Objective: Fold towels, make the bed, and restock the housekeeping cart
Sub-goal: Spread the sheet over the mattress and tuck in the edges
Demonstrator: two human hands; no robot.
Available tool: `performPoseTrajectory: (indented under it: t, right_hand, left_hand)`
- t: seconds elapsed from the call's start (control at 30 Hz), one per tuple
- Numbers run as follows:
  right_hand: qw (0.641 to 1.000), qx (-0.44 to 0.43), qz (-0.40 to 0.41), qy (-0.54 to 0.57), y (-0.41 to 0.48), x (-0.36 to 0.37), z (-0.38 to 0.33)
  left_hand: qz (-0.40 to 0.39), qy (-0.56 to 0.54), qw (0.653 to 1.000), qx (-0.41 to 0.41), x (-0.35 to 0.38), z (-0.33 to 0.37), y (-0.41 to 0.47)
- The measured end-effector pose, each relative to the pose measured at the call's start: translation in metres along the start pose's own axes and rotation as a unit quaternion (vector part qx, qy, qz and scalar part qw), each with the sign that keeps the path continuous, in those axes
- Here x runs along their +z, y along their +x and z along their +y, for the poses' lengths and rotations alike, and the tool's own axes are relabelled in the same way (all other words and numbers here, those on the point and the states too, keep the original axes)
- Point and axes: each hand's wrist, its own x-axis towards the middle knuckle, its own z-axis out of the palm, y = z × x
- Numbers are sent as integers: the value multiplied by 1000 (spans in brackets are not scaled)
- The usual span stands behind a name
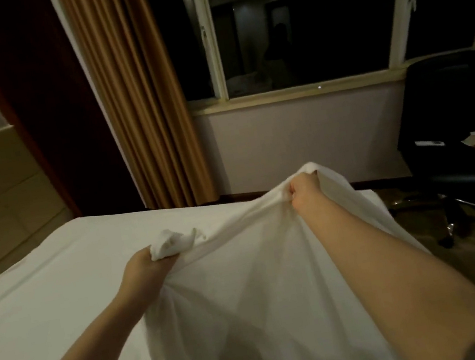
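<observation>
step: make bed | white sheet (248, 288) lifted over bed's (64, 259) right edge, held hem running near-left to far-right, rest draping toward person | left hand (147, 265) fisted round bunched corner; right hand (303, 189) fisted on hem, higher | handling: likely light, limp, slippery; grip corners, 2 hands

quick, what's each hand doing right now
Left hand: closed, gripping a bunched part of the white sheet.
Right hand: closed, gripping a raised fold of the same sheet.
</observation>
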Motion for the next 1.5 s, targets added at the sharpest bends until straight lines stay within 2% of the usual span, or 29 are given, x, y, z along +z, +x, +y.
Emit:
performPoseTrajectory:
  t: [0.07,0.17,0.23,0.27,0.33,0.4,0.47,0.57,0.67,0.8,0.9,0.97,1.03,1.1,1.17,1.27,1.4,1.5]
  right_hand:
    - [996,-60,-61,28,-27,98,-7]
    - [962,-136,-235,15,-123,257,-11]
    - [945,-96,-313,18,-175,330,25]
    - [945,-56,-320,33,-191,350,51]
    - [961,-11,-276,16,-203,361,108]
    - [967,26,-249,-40,-203,342,158]
    - [957,67,-254,-124,-208,313,195]
    - [921,144,-274,-237,-221,279,250]
    - [878,232,-294,-299,-239,244,298]
    - [844,299,-302,-328,-267,194,321]
    - [857,288,-298,-307,-276,174,316]
    - [862,307,-318,-249,-282,168,303]
    - [836,357,-357,-213,-287,169,282]
    - [805,380,-393,-232,-292,166,264]
    - [796,357,-409,-267,-295,156,258]
    - [805,292,-375,-354,-289,136,270]
    - [756,166,-300,-558,-271,98,292]
    - [687,128,-239,-674,-254,55,291]
  left_hand:
    - [17,-65,998,-3,-62,-27,29]
    - [67,-110,992,6,-165,-65,65]
    - [71,-119,990,1,-219,-91,76]
    - [64,-115,991,-8,-240,-108,78]
    - [59,-90,994,-31,-267,-145,77]
    - [63,-69,994,-58,-283,-183,72]
    - [59,-49,993,-89,-290,-216,62]
    - [37,-29,990,-130,-287,-246,41]
    - [6,-2,988,-152,-270,-260,21]
    - [-70,28,983,-169,-244,-261,-4]
    - [-157,38,973,-164,-220,-253,-20]
    - [-207,34,968,-137,-201,-235,-33]
    - [-261,24,959,-104,-180,-215,-44]
    - [-292,19,952,-87,-160,-198,-53]
    - [-312,3,946,-83,-151,-183,-60]
    - [-355,-55,930,-72,-154,-165,-63]
    - [-368,-64,925,-74,-157,-163,-61]
    - [-410,-36,908,-76,-144,-165,-66]
